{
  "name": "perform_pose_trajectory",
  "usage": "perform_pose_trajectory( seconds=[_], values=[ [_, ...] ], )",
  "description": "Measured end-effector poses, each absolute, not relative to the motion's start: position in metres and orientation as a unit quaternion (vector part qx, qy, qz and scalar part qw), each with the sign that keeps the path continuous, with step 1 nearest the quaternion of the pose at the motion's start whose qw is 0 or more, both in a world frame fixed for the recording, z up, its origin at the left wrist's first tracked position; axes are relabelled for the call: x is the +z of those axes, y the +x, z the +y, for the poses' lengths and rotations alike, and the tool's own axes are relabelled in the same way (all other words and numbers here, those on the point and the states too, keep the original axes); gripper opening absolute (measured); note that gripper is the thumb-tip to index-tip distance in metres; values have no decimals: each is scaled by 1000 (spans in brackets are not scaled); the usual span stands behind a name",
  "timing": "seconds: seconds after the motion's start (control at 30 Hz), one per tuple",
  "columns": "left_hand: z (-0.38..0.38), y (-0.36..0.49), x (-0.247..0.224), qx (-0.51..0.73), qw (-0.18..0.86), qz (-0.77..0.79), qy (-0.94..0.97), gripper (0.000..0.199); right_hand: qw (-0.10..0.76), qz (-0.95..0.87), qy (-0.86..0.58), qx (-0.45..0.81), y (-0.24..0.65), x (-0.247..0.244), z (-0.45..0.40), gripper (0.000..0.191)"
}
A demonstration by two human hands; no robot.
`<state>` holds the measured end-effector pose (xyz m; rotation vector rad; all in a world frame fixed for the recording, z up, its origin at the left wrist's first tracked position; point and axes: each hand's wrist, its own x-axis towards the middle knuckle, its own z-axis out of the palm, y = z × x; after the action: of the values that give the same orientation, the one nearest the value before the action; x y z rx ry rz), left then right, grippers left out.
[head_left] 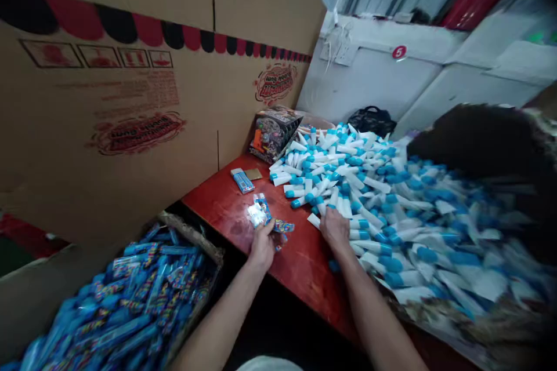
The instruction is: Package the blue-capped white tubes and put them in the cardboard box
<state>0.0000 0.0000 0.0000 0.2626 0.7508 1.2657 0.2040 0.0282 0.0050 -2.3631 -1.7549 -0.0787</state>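
Note:
My left hand is closed on some small printed wrappers over the red tabletop. More shiny blue wrapper shows just beyond its fingertips. At the near edge of a big heap of white tubes with blue caps, my right hand reaches down with bent fingers. What its fingertips hold, if anything, is hidden. A blue printed packet lies farther back on the table, beside a small brown piece.
An open box of blue wrapped tubes stands at lower left. A large printed cardboard box walls the left side. Behind the heap are a colourful carton and a black bag. A dark shape stands at the right.

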Motion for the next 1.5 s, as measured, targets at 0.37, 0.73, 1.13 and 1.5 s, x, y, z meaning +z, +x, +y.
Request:
perform_pose_trajectory(
  seconds=[0.37,0.73,1.13,1.5],
  values=[
    [-6,-5,3,623,701,323,125,35,425,-646,-582,254,165,22,-62,36],
    [-21,11,4,596,714,323,176,33,338,-691,-621,149,161,16,-117,27],
    [-24,7,0,641,687,306,152,31,399,-705,-580,91,143,-34,-127,32],
    [-30,-25,-14,639,686,326,120,28,644,-312,-557,421,176,-41,-114,24]
  ],
)
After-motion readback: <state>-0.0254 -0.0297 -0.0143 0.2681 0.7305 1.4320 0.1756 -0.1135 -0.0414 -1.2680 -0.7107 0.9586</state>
